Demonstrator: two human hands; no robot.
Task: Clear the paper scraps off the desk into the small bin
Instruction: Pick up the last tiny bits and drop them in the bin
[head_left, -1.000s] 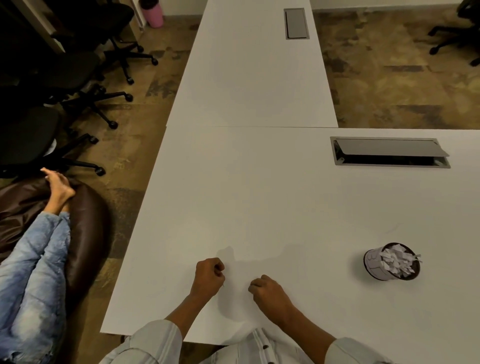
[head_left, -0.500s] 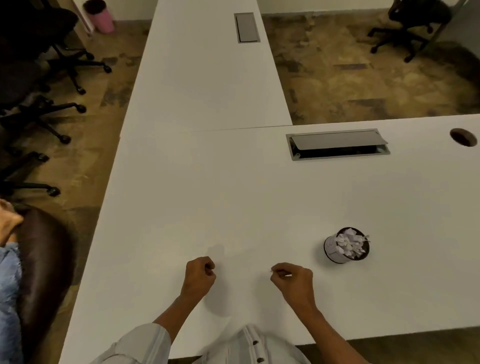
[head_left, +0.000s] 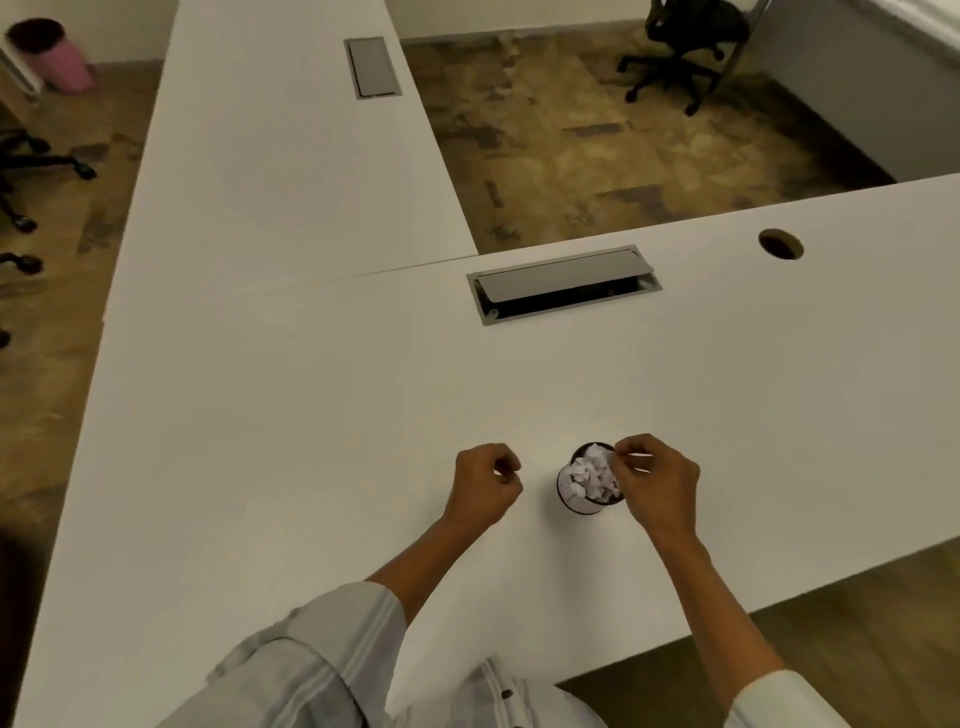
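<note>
Paper scraps (head_left: 589, 479) are heaping in the small bin (head_left: 586, 500) near the surface (head_left: 311, 415) edge. Having travelled right from bare surface, the right hand (head_left: 655, 478) is now pinching a scrap over the rim, suggesting a drop; the left hand (head_left: 483, 483) is staying curled shut.

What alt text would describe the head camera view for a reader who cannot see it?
A person's right hand pinches a paper scrap at the rim of a small bin full of scraps on a white desk. The left hand is closed beside it.
</note>
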